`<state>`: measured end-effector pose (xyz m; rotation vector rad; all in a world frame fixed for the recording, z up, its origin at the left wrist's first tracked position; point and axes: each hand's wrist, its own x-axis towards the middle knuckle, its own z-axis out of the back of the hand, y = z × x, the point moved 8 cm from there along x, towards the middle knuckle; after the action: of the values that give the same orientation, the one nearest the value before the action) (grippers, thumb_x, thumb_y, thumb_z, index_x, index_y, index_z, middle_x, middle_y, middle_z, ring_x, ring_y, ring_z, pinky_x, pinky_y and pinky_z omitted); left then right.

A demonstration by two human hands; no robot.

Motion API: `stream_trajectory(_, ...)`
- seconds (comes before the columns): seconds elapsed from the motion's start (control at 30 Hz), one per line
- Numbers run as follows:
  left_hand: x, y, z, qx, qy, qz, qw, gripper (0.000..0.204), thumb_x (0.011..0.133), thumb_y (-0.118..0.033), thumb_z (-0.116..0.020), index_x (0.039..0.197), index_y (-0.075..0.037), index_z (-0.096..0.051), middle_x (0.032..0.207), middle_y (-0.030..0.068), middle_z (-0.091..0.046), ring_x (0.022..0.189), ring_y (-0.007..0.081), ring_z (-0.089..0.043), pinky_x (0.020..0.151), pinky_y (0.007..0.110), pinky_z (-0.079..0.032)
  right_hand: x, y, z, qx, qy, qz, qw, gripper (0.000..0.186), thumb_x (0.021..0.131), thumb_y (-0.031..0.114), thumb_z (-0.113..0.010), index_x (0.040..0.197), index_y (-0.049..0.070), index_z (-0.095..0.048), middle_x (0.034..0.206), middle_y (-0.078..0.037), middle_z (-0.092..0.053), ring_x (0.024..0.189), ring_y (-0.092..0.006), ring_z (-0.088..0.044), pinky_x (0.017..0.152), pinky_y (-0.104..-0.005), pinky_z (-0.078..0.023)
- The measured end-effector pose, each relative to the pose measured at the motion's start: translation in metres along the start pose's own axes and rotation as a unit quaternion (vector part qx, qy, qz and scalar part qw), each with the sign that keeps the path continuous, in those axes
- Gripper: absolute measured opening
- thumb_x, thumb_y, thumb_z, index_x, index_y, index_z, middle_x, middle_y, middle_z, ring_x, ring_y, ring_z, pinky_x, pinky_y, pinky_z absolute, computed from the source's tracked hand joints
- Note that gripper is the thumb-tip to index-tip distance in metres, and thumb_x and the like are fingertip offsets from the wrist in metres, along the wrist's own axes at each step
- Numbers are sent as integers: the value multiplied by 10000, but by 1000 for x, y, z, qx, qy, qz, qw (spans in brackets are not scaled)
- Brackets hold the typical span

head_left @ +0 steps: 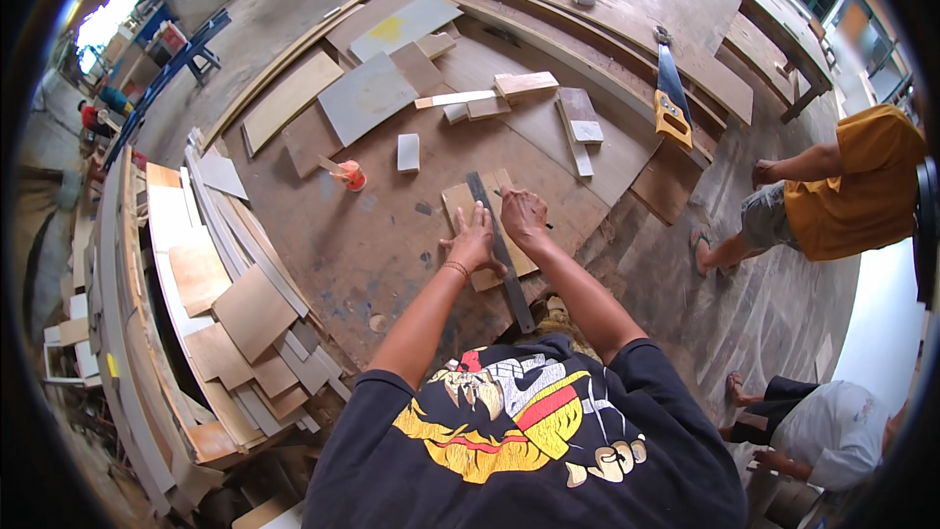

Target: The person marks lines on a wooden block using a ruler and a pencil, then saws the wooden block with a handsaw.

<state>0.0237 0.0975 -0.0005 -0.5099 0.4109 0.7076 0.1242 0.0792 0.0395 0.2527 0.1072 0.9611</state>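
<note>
A pale wooden board (487, 279) lies on the worktable in front of me. Along it runs a long dark straightedge (516, 302), its near end sticking out past the board. My left hand (474, 243) presses down on the straightedge and board with its fingers spread. Closed just to the right of the straightedge, my right hand (526, 219) grips a thin dark pencil (500, 192), most of it hidden by the fingers.
An orange-red pot (350, 176) with a stick, a white block (408, 153) and wood offcuts (526, 86) lie beyond. A handsaw (672, 103) rests at the far right. Stacked boards (253, 316) stand left. Two people, in yellow (852, 186) and white (850, 434) shirts, are at right.
</note>
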Motion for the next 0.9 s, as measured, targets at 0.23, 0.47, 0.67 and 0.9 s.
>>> stream_trajectory(0.23,53,19,-52,48,-109,-198,973,1337,401,-564,-814,1444,-126,-102,1513,75,-21,1356,425,17,910,758,-224,35,6,-26,-44,-17,10,999,175,819,165,-497,866,130,-662,828,-119,-675,745,-303,-667,612,-404,-533)
stream_trajectory(0.47,49,35,-52,71,-35,-74,994,1292,444,-552,-814,1448,-174,-94,1514,45,2,1347,446,31,880,769,-256,41,33,-19,-1,-38,51,998,128,762,118,-557,728,92,-677,730,-130,-668,695,-240,-678,554,-320,-532)
stream_trajectory(0.67,28,10,-35,64,41,-56,996,1279,443,-523,-831,1444,-187,-108,1514,26,13,1353,434,28,910,750,-260,-1,29,-17,-44,-8,86,995,114,764,134,-569,776,98,-677,723,-90,-676,686,-200,-679,543,-300,-528)
stream_trajectory(0.9,47,30,-40,69,-46,-53,995,1294,429,-451,-864,1428,-95,-123,1513,36,-5,1355,430,-21,915,730,-289,-76,28,16,-57,72,112,989,143,723,210,-662,744,69,-678,712,-101,-669,698,-237,-676,561,-331,-527)
